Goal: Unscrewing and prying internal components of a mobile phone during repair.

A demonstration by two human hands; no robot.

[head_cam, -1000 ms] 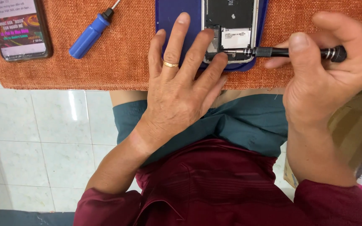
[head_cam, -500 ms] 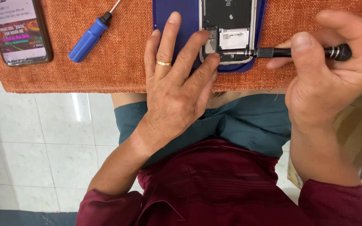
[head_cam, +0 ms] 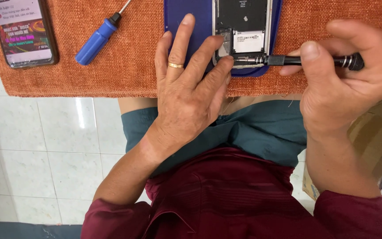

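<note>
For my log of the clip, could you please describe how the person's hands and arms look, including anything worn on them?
Both hands are bare, no gloves. The left hand wears a plain gold band on one finger; the right hand shows no ring. Dark red sleeves cover only the upper arms, forearms uncovered.

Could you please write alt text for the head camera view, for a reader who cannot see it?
A person's right hand holds a black precision screwdriver to the lower edge of an opened phone, which the left hand steadies on a blue mat over an orange cloth. A blue-handled screwdriver and a lit phone lie to the left.
</note>
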